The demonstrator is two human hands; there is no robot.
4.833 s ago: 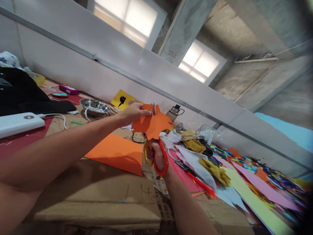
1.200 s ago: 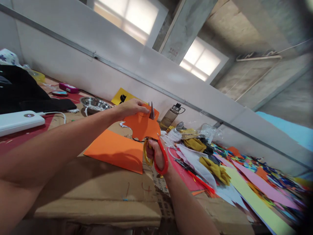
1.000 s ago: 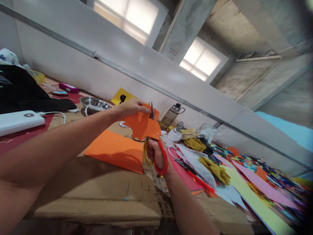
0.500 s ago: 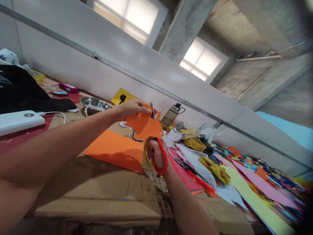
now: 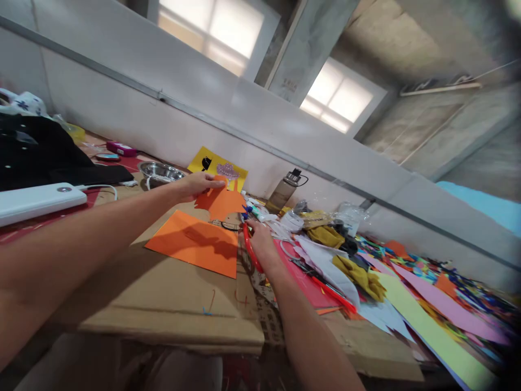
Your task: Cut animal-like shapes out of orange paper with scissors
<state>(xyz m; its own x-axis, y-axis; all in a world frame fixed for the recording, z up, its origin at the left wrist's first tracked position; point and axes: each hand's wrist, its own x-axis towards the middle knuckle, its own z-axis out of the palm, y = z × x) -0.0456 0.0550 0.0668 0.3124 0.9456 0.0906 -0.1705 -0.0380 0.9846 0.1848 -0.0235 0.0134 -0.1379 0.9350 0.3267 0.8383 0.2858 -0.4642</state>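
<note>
My left hand (image 5: 199,185) pinches the upper left part of an orange paper cutout (image 5: 222,204) with a jagged outline, held up above the table. A flat sheet of orange paper (image 5: 195,247) lies below it on the cardboard (image 5: 163,298). To the right of the cutout, my right hand (image 5: 260,239) is closed around the handles of scissors (image 5: 252,252), whose red loop shows at the palm. I cannot make out the blades clearly. A yellow card (image 5: 242,178) with a lilac beaded crown shape and a black shape leans behind the cutout.
A bottle (image 5: 284,191) stands near the wall. A second pair of scissors (image 5: 334,292) lies on pink paper at right, beside dark yellow cloth (image 5: 360,279) and heaped coloured scraps. On the left are a metal bowl (image 5: 160,171), a white power bank (image 5: 38,202) and black fabric (image 5: 44,146).
The cutout in my left hand has moved left and slightly down. My right hand has drawn the scissors away from the paper, and the blades no longer stand up behind it.
</note>
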